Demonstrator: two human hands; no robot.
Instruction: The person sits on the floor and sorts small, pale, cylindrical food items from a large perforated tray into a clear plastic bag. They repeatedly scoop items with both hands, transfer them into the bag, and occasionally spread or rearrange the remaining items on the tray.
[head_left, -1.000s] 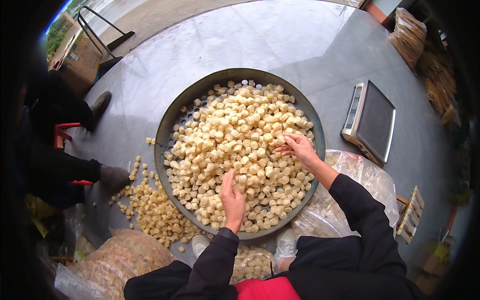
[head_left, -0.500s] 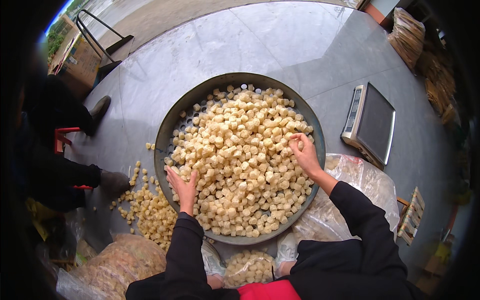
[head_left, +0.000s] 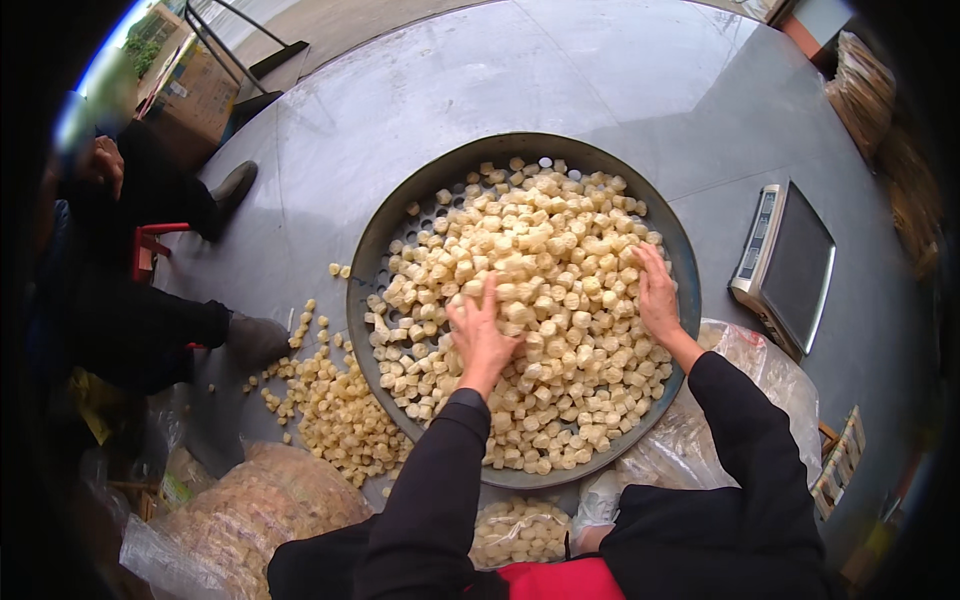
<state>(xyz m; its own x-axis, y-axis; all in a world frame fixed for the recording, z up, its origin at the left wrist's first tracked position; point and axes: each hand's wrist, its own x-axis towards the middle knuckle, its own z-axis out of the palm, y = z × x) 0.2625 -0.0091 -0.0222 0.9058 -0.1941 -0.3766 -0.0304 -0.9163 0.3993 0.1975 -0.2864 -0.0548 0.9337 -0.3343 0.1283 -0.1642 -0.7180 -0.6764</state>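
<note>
A wide round metal tray (head_left: pixel 366 247) with holes in its bottom holds a large heap of cream-coloured, short cylindrical pieces (head_left: pixel 560 240). My left hand (head_left: pixel 481 343) is in the heap left of its middle, fingers spread among the pieces and partly hiding some. At the heap's right side, close to the rim, my right hand (head_left: pixel 660 303) rests with its fingers stretched out against the pieces. Neither hand visibly grips a piece.
Loose pieces (head_left: pixel 350 425) lie on the floor left of the tray. Filled plastic bags (head_left: pixel 270 500) (head_left: pixel 520 532) (head_left: pixel 765 385) surround its near side. A flat scale (head_left: pixel 795 265) stands to the right. Another person's shoes (head_left: pixel 258 340) and a red stool (head_left: pixel 150 243) are at the left.
My left hand has moved from the tray's left side inward into the heap. My right hand's bent fingers have straightened along the heap's right side. The whole view has shifted slightly.
</note>
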